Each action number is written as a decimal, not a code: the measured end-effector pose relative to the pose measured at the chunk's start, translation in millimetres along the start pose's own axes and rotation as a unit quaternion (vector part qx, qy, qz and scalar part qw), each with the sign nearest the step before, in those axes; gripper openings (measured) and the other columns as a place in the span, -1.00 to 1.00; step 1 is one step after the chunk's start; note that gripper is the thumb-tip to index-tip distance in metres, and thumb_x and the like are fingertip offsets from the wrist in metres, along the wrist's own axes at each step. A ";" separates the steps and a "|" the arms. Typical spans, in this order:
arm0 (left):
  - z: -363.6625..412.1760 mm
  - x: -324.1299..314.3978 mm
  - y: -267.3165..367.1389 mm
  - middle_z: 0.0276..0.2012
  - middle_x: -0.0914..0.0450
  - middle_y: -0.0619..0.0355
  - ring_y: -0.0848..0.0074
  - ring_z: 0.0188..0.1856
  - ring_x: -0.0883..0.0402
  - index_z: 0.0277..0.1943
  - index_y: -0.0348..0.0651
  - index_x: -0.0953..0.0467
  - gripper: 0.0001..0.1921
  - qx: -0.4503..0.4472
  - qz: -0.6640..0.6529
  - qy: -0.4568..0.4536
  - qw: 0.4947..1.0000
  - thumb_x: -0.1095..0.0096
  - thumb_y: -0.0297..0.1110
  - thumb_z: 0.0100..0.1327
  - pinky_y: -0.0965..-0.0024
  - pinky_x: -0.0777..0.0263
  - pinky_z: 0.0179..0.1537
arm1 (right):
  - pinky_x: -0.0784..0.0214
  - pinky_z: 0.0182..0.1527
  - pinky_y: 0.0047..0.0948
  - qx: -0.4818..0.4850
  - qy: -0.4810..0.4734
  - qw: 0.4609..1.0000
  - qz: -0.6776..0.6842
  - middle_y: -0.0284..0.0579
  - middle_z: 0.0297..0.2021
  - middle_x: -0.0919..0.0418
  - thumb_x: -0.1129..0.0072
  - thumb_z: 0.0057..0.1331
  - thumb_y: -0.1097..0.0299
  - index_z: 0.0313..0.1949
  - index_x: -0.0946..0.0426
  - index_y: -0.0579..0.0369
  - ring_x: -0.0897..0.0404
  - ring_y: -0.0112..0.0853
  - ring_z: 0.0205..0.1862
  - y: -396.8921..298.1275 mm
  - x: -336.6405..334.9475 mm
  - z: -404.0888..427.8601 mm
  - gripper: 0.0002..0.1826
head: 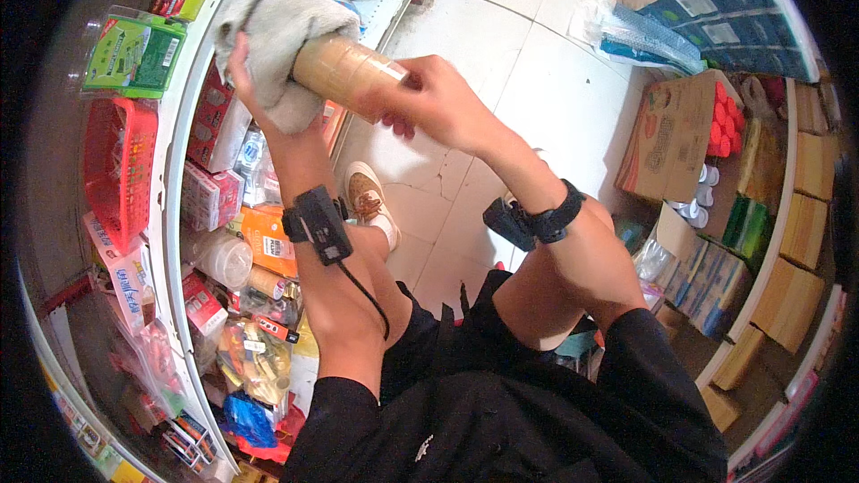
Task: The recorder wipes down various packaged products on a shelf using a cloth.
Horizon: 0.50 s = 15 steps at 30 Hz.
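A tan cylinder [339, 70], which looks like a stack of packing tape rolls in clear wrap, is held at a slant between my hands. My right hand [446, 104] grips its lower right end, fingers curled around it. A light grey cloth [285, 20] with a dark stripe covers the upper left end. My left hand [247, 84] is under and behind the cloth, holding it against the cylinder; its thumb shows at the left side and most fingers are hidden.
Packed shelves [178, 215] rise close on my left, with a red plastic basket [121, 174] and a green package [131, 57]. An open cardboard box [661, 134] with red-capped items stands at right, near wrapped blue packs [725, 20]. White floor tiles [490, 33] lie between.
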<state>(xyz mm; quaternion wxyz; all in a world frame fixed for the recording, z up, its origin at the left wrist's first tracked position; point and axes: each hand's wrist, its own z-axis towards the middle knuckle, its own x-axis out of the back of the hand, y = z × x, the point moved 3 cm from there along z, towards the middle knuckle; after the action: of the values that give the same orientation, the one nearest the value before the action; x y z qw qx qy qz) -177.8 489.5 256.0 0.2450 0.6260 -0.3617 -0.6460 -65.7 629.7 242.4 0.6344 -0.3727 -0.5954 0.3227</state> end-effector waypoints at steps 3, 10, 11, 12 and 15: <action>38.0 11.2 4.2 0.14 -0.54 -0.02 0.16 0.15 -0.54 0.32 -0.25 -0.33 -0.29 0.083 -0.212 -0.216 0.949 -0.31 0.01 0.22 0.00 -0.34 0.28 | -0.42 -0.43 -0.39 -0.190 -0.191 0.781 0.564 -0.05 -0.48 -0.60 -0.04 0.38 -0.24 -0.04 -0.52 0.26 -0.56 -0.39 -0.50 6.5 -21.5 -8.9 -0.33; 26.9 23.9 18.7 0.10 -0.59 0.00 0.20 0.10 -0.61 0.22 -0.26 -0.46 -0.53 -0.036 -0.042 -0.108 0.993 -0.18 -0.15 0.36 0.03 -0.45 0.21 | -0.53 -0.33 -0.15 0.016 -0.042 0.999 0.005 0.07 -0.48 -0.66 -0.40 0.22 -0.05 -0.30 -0.58 0.25 -0.66 -0.05 -0.45 -0.8 -3.6 -6.4 -0.49; 34.6 28.8 16.0 0.10 -0.59 0.00 0.20 0.10 -0.61 0.22 -0.26 -0.46 -0.53 -0.037 -0.039 -0.108 0.993 -0.18 -0.15 0.36 0.03 -0.45 0.21 | -0.53 -0.33 -0.15 0.018 -0.042 0.999 0.008 0.07 -0.48 -0.66 -0.40 0.22 -0.05 -0.30 -0.58 0.25 -0.66 -0.05 -0.45 2.3 -8.0 -7.0 -0.49; 41.4 31.0 6.4 0.09 -0.61 0.00 0.20 0.09 -0.63 0.21 -0.25 -0.47 -0.54 0.021 0.026 -0.070 0.997 -0.13 -0.12 0.38 0.09 -0.46 0.21 | -0.52 -0.33 -0.18 0.071 0.050 0.990 -0.109 0.02 -0.48 -0.64 -0.42 0.17 0.00 -0.26 -0.57 0.23 -0.65 -0.10 -0.44 2.2 -7.6 -10.8 -0.52; 40.5 39.8 -7.5 0.00 -0.68 0.03 0.26 0.04 -0.67 0.13 -0.21 -0.53 -0.61 0.084 0.079 -0.026 0.993 -0.13 -0.13 0.38 0.21 -0.48 0.18 | -0.53 -0.31 -0.16 0.116 0.139 0.958 -0.221 -0.01 -0.48 -0.61 -0.48 0.04 0.11 -0.22 -0.59 0.18 -0.64 -0.03 -0.40 5.2 -7.0 -16.6 -0.55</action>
<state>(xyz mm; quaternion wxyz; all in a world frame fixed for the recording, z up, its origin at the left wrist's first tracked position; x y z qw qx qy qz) -220.5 470.0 223.3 0.2323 0.5970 -0.4694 -0.6076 -49.5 624.9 234.2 0.8050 -0.1974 -0.5275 0.1863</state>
